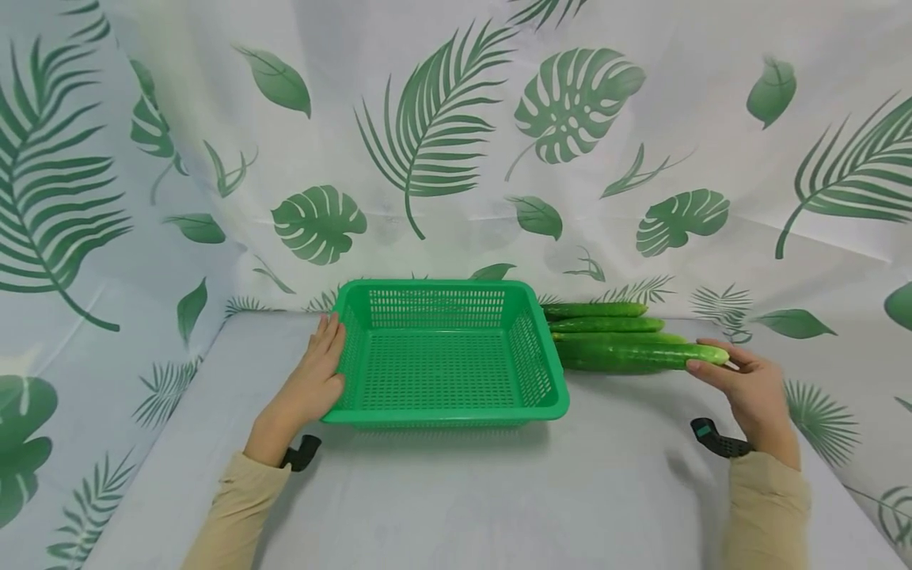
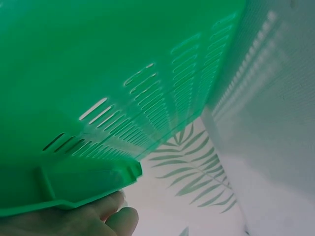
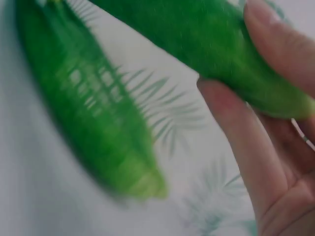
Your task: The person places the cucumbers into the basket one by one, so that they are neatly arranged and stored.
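A green plastic basket (image 1: pixel 449 414) with slotted sides stands on the table, nothing inside it. My left hand (image 1: pixel 313 380) lies along its left side, fingers straight against the rim; the left wrist view shows fingers (image 2: pixel 106 204) touching the rim from outside. To the right of the basket, my right hand (image 1: pixel 755 392) pinches the pale end of a cucumber (image 1: pixel 663 355) between thumb and fingers. That cucumber (image 3: pixel 197 44) is raised above another cucumber (image 3: pixel 98 113) in the right wrist view. Its far end reaches toward the basket's right wall.
Several more cucumbers (image 1: pixel 606 324) lie side by side on the table, right of the basket, their left ends partly hidden by it. A white cloth with green leaf prints (image 1: pixel 449 119) hangs behind the table. Each wrist wears a black strap (image 1: pixel 720 443).
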Demonstrator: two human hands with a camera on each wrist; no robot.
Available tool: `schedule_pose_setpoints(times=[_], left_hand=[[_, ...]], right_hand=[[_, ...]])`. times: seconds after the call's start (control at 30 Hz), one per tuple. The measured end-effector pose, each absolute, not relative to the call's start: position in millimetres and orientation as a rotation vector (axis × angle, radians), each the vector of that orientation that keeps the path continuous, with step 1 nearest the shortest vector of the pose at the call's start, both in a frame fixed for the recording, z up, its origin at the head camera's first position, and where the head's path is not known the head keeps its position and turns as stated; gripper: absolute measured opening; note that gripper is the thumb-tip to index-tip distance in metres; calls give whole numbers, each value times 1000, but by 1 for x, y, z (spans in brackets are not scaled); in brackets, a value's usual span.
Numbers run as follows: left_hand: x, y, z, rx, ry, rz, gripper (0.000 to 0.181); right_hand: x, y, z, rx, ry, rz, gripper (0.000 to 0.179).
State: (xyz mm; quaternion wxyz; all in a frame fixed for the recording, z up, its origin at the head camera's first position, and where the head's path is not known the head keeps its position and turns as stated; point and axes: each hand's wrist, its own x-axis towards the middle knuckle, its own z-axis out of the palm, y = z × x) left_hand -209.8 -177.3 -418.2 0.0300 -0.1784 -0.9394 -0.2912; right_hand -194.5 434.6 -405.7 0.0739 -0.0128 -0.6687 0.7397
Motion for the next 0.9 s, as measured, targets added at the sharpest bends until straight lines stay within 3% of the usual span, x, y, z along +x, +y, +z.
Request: schedule_pose_setpoints(times=[0.47, 0.9], left_hand=[[-211, -178, -420, -553, -2884, -892, 73], [-210, -177, -418, -542, -2891, -885, 74]], right_hand=[[-224, 391, -325, -39, -1879, 2101, 42], [-270, 296, -299, 244, -1838, 2145, 39]])
